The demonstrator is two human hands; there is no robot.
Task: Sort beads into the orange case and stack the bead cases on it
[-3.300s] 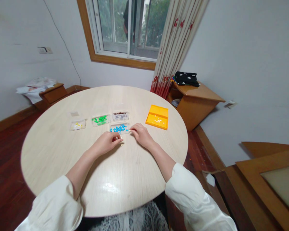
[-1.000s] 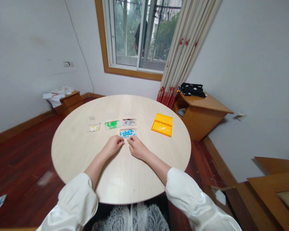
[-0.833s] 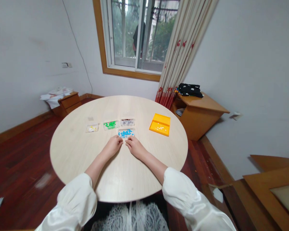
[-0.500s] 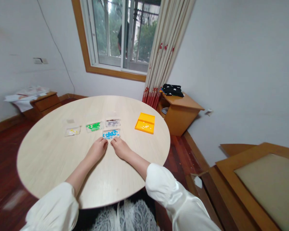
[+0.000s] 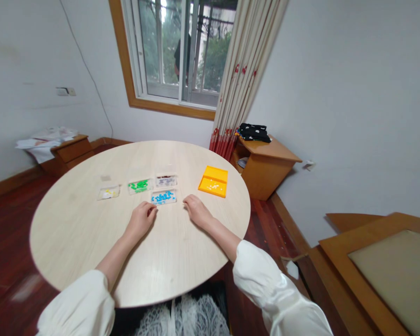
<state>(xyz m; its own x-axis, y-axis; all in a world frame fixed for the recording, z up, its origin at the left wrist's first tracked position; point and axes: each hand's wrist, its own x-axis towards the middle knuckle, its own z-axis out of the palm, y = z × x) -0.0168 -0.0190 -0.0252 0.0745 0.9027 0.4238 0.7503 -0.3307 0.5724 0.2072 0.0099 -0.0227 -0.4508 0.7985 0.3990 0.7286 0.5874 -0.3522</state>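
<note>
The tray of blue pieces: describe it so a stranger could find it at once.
On the round pale wooden table, find the cluster of small clear trays beyond the person's hands. The tray of blue pieces is the nearest one, lying just past the left hand and the right hand. It alone holds bright blue bits; the tray of green pieces sits farther back and to the left.

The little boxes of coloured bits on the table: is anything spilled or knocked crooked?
Nothing stands out. The blue tray, green tray, yellow-piece tray and orange box sit flat, their pieces inside. Both hands rest on the table.
</note>
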